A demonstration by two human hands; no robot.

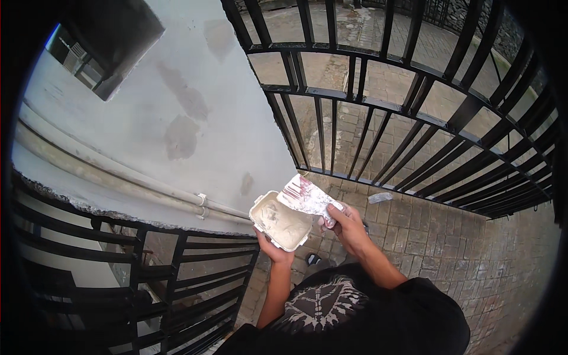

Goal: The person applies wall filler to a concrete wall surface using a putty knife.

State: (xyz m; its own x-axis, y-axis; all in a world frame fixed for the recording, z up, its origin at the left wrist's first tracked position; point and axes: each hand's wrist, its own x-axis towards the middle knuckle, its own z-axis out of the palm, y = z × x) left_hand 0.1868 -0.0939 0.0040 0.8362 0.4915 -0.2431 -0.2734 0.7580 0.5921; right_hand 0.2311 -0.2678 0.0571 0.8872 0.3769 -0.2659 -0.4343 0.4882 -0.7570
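Observation:
My left hand (273, 249) holds a small white rectangular tub (280, 222) from underneath; pale putty fills it. My right hand (346, 225) grips the handle of a wide putty knife (305, 194), whose blade is smeared white and reddish. The blade rests over the tub's right rim, tilted up to the left. Both hands are raised in front of my chest, close to a light grey plastered wall (177, 106).
A black metal gate (378, 118) stands ahead and to the right, and a black railing (148, 278) runs at lower left. Two pale pipes (118, 174) cross the wall. Grey brick paving (461, 248) lies below, with a small bottle-like piece of litter (380, 197) near the gate.

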